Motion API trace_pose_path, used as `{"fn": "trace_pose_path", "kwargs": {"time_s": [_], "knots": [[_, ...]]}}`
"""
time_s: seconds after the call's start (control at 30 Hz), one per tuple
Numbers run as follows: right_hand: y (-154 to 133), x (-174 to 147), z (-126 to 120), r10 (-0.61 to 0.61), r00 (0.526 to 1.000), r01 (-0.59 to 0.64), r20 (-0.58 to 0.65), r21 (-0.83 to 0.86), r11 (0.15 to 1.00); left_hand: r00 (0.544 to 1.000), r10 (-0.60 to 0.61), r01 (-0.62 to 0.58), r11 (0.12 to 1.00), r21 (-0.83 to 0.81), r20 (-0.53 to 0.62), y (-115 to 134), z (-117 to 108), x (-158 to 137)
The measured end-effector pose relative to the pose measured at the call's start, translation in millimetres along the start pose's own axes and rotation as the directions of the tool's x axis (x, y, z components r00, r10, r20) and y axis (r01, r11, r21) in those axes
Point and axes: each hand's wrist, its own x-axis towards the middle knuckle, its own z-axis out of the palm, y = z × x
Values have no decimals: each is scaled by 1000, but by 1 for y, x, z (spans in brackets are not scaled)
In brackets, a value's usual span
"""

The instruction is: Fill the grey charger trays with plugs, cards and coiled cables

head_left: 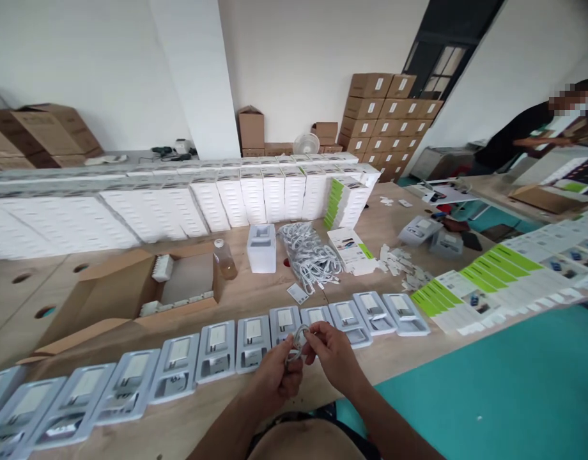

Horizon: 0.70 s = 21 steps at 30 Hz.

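Observation:
A coiled light-grey cable (300, 338) is held between my two hands, low over the near edge of the table. My left hand (278, 374) is closed around the lower side of the coil. With thumb and fingers pinched, my right hand (331, 352) grips its right side. Just beyond them runs a row of grey plastic trays (217, 350), each with a white charger-like block in its upper part. A pile of similar cables (309, 252) lies farther back on the table, with a small white card (297, 293) in front of it.
An opened cardboard box (188, 281) with white blocks stands left, beside a bottle (225, 259). Stacked plastic trays (262, 249) are near the cables. White boxes (275, 195) line the back. Green-and-white packages (486, 281) lie right. A person (519, 134) works at another table.

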Motion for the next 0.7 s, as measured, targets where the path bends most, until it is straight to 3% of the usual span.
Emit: {"fn": "trace_pose_path", "kwargs": {"time_s": [0.27,0.33,0.4,0.5,0.57,0.6,0.63,0.7], "knots": [[-6,-4,9,5,1000,-5,3,18,1000,1000,2,-1,999,39,-26,6,0,-12],[-7,-6,12,-38,999,42,30,-125,991,999,10,-7,998,68,-31,9,1,-12],[-7,-8,14,-165,986,159,12,-335,929,998,38,-32,993,111,-56,13,0,-11],[-9,-8,11,-350,931,244,-109,-528,814,982,175,-146,945,292,-77,21,-1,-13],[-12,-9,3,-450,874,285,-185,-555,782,950,309,-251,825,506,-33,29,1,-20],[-14,-9,-4,-487,852,317,-190,-553,770,928,374,-295,724,623,6,33,3,-25],[-16,-11,-10,-511,845,359,-160,-539,762,904,424,-323,602,731,50,36,6,-30],[-20,-14,-23,-480,876,413,-35,-456,788,870,472,-328,343,880,141,43,12,-42]]}}
